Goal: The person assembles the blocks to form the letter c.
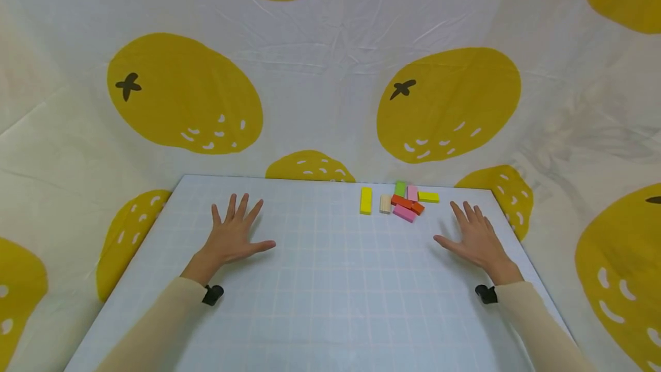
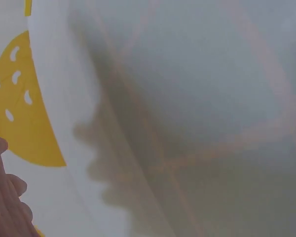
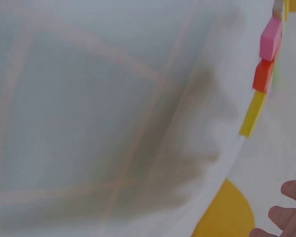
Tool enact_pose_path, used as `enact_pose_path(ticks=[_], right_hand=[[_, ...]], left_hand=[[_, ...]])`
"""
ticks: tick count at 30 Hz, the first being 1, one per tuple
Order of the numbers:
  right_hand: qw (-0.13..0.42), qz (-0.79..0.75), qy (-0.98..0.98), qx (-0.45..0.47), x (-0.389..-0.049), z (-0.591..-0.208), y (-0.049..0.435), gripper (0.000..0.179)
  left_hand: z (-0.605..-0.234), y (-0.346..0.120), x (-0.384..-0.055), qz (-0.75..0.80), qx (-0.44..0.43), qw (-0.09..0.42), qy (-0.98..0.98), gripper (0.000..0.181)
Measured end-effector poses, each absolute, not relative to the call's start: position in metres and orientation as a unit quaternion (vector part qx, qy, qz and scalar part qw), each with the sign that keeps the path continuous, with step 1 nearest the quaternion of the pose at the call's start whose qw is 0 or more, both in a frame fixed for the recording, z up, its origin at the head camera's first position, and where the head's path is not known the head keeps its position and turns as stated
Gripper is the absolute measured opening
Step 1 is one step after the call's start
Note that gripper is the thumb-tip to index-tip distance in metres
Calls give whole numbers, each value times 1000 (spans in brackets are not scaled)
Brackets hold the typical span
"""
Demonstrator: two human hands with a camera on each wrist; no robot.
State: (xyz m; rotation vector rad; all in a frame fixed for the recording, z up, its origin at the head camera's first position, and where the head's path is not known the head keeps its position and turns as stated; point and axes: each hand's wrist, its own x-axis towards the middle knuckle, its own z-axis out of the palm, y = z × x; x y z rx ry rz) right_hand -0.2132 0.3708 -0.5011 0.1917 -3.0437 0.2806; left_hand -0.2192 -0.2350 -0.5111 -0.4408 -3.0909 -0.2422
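My left hand [image 1: 230, 238] hovers over the left part of the table with its fingers spread, holding nothing. On the right side my right hand [image 1: 476, 240] is spread in the same way and holds nothing. Nearest to it is a small group of coloured blocks by the far edge. A yellow block [image 1: 365, 201] stands apart at the left of the group, beside a plain wooden block [image 1: 385, 204]. Close together lie a green block [image 1: 400, 189], red blocks [image 1: 401, 201], pink blocks [image 1: 404, 213] and another yellow block [image 1: 428, 197].
The table [image 1: 330, 280] has a pale blue surface with a light grid. A white cloth [image 1: 320, 73] printed with big yellow fruit hangs behind it and along both sides. Each wrist carries a small black camera [image 1: 213, 295].
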Motion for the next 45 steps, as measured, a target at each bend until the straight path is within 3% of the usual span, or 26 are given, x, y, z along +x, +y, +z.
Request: enact_pose_path(ticks=[25, 38, 45], right_hand=[[49, 167, -979, 102, -237, -505, 312, 104], [-7, 247, -965, 88, -250, -509, 275, 108], [-17, 288, -954, 80, -258, -519, 262, 98]], left_hand=[[-519, -130, -251, -124, -211, 20, -969, 110], [-523, -80, -266, -152, -223, -8, -963, 103], [-531, -57, -275, -212, -229, -31, -950, 97]])
